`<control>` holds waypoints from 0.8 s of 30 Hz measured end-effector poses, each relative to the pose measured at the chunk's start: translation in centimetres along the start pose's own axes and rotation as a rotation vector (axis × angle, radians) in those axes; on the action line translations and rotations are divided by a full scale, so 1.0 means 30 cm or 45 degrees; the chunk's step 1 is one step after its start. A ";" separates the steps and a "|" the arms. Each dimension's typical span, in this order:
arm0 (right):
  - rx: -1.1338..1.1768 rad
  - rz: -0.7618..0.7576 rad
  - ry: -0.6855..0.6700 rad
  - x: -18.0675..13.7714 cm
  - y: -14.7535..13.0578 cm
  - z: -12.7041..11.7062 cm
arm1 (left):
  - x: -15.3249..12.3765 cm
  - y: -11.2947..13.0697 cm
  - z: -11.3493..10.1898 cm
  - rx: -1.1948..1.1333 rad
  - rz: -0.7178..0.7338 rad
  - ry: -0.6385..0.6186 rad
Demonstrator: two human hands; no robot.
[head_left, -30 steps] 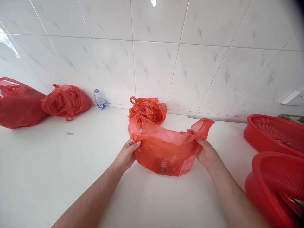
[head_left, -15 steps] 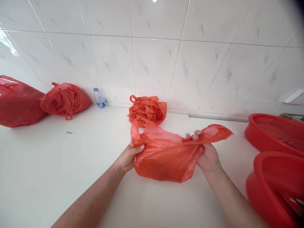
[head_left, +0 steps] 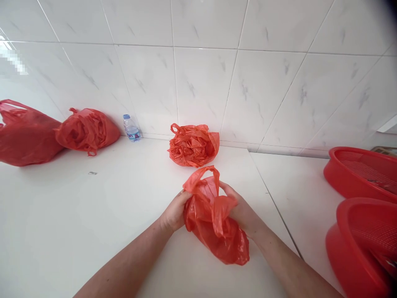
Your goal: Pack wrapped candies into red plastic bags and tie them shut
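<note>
Between my two hands is a red plastic bag, crumpled, with its handle loops standing up at the top. My left hand grips its left side, the fingertips hidden behind the film. On the other side my right hand holds the bag near its top, partly covered by a fold. What the bag contains, if anything, cannot be made out. Just beyond it, against the wall, lies a bundle of crumpled red plastic bags.
Two more red bags, a full one and a bunched one, sit at the left by the tiled wall. A small water bottle stands beside them. Two red plastic baskets occupy the right side. A seam crosses the white table.
My right hand has come in toward my left, folding the outstretched bag into a shorter bunch. Its handles now stand up between my hands, and its lower end hangs toward me.
</note>
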State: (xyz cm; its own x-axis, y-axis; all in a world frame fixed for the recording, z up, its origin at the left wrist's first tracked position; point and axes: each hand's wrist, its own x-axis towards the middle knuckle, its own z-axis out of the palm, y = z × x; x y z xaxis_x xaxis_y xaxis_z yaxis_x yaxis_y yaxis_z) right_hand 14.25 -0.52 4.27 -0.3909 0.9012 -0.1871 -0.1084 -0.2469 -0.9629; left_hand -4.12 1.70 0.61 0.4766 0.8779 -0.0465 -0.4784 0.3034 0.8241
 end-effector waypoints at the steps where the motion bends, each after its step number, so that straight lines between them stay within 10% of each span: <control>1: -0.019 -0.021 -0.013 0.001 0.007 0.008 | 0.000 -0.002 0.005 0.065 0.001 0.014; 10: 0.124 -0.029 0.086 0.023 0.042 0.060 | 0.005 -0.070 0.029 0.795 0.085 0.224; 17: 0.164 0.051 0.250 0.042 0.090 -0.001 | -0.020 -0.051 0.012 1.605 1.069 0.064; 24: 0.121 -0.073 0.034 0.031 0.098 -0.042 | -0.004 -0.065 0.008 1.794 0.889 0.089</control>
State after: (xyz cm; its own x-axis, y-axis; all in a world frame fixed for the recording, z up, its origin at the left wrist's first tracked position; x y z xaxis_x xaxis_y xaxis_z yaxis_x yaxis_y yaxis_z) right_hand 14.72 0.05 1.03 -0.3572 0.9237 -0.1387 -0.2162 -0.2263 -0.9498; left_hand -3.07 0.91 -0.87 0.4116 0.7183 0.5609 0.4830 -0.6938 0.5341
